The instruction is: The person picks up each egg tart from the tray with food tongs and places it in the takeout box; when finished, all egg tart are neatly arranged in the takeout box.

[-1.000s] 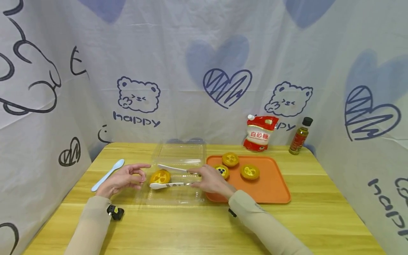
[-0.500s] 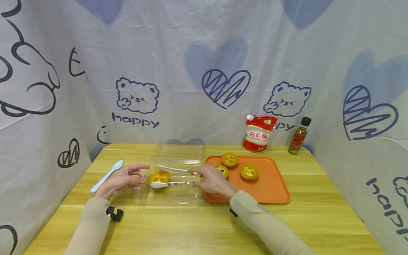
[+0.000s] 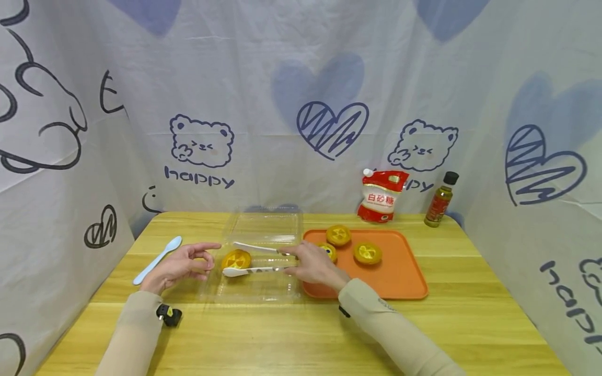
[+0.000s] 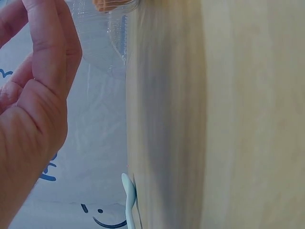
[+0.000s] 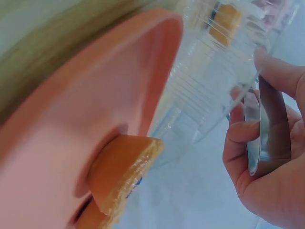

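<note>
In the head view my right hand (image 3: pixel 314 265) grips a pair of tongs (image 3: pixel 261 270) with white tips and a metal handle, also visible in the right wrist view. The arms of the tongs are spread, one tip behind and one in front of an egg tart (image 3: pixel 236 259). That tart lies at the left side of a clear plastic container (image 3: pixel 277 290) with its lid raised at the back. My left hand (image 3: pixel 185 265) hovers by the container's left edge, fingers loosely bent and holding nothing. In the left wrist view the left hand (image 4: pixel 47 62) is partly cut off.
An orange tray (image 3: pixel 400 277) right of the container bears several tarts, among them a blueberry one (image 3: pixel 329 251) partly behind my right hand. Behind it stand a sugar bag (image 3: pixel 382 198) and a bottle (image 3: pixel 440 201). A light blue spoon (image 3: pixel 157 260) lies left of my left hand.
My right hand and the tongs have shifted very slightly to the right, covering more of the blueberry tart. The left hand and the tart in the container stay in place.
</note>
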The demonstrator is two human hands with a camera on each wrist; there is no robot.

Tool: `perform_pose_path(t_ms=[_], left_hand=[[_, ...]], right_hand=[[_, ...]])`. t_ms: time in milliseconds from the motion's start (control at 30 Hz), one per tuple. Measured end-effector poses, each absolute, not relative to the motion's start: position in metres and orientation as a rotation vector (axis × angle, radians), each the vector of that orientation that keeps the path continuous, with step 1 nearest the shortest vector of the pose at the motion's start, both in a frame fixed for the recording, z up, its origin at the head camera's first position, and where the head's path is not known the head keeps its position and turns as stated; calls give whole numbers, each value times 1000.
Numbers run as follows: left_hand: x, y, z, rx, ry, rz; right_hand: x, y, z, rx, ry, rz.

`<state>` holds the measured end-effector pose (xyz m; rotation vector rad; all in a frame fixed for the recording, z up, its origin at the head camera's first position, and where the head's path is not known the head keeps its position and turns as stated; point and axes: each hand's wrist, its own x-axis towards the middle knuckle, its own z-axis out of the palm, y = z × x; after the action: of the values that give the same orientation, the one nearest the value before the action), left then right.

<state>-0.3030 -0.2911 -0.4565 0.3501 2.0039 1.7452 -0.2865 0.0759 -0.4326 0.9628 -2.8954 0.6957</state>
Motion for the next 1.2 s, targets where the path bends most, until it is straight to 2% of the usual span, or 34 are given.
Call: perform_pose_path(t_ms=[333,700,1200], left_hand=[[-308,-285,-456,353,2012,1740],[-308,-285,-456,360,2003,1750],[-306,-291,-458,356,1975,1763]], right_hand=[[-287,82,-442,941,-2834,675],[-290,91,-438,1028,-2828,849],[-283,130,-435,835,-2804,1228]])
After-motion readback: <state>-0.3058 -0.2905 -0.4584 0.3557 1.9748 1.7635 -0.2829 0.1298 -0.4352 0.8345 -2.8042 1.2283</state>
